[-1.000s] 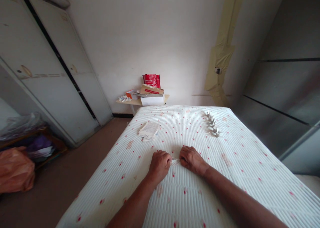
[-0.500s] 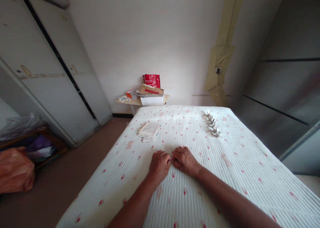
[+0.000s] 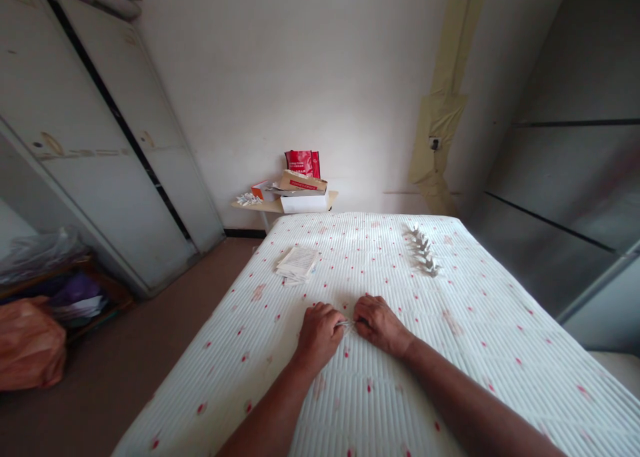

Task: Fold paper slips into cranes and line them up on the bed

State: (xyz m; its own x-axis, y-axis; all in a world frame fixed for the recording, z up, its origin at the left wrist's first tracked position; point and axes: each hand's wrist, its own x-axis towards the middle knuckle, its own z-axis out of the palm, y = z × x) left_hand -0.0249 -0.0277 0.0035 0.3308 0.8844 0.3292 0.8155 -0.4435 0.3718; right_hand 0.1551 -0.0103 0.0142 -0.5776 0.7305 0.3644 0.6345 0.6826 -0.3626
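Between my hands is a small folded piece of paper (image 3: pixel 347 324), pale and thin, mostly covered by fingers. My left hand (image 3: pixel 321 330) is closed on its left end, fingers curled over the quilted sheet. The curled fingers of my right hand (image 3: pixel 379 322) pinch at its right end, a short gap from the left hand. A stack of printed paper sheets (image 3: pixel 299 263) lies beyond my left hand. Farther off to the right, several folded paper pieces (image 3: pixel 423 250) stand in a row.
The white quilted sheet (image 3: pixel 400 403) covers the bed. Past its far edge a small table (image 3: pixel 273 206) bears a white box (image 3: pixel 304 203), a red bag (image 3: pixel 303 163) and more small paper pieces (image 3: pixel 249 199). Metal cabinets (image 3: pixel 125 177) stand at left.
My right hand has moved a little to the right, away from my left hand, and the paper between them now shows. My left hand has hardly moved.
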